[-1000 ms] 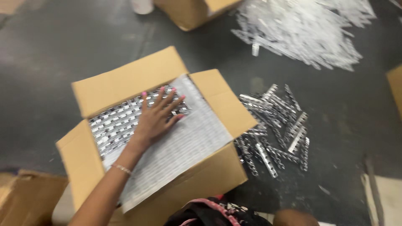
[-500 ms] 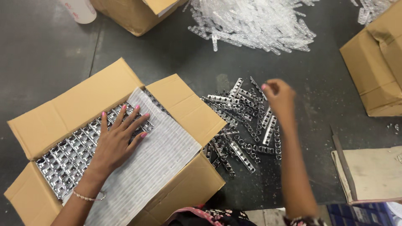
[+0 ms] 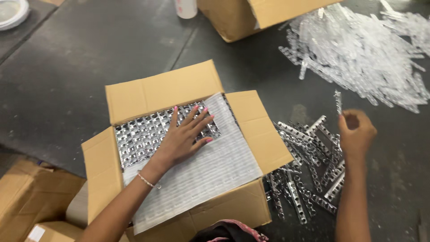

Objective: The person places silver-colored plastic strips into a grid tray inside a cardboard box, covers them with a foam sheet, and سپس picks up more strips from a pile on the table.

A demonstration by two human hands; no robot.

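An open cardboard box (image 3: 156, 92) sits on the dark floor, filled with rows of shiny metal strips (image 3: 139, 136). A white foam sheet (image 3: 215, 172) lies partly over them. My left hand (image 3: 184, 136) rests flat on the strips at the sheet's edge, fingers spread. To the right of the box lies a loose pile of metal strips (image 3: 307, 179). Above that pile my right hand (image 3: 356, 134) pinches one metal strip (image 3: 338, 102), which stands upright between the fingers.
A heap of clear plastic strips (image 3: 363, 49) spreads across the upper right. Another cardboard box (image 3: 251, 15) and a white bottle (image 3: 186, 8) stand at the top. More cardboard boxes (image 3: 31, 197) sit at the lower left. A white lid (image 3: 11, 12) lies top left.
My right hand has come into view, reached over the loose pile and now holds one strip up. My left hand stays flat on the strips in the box.
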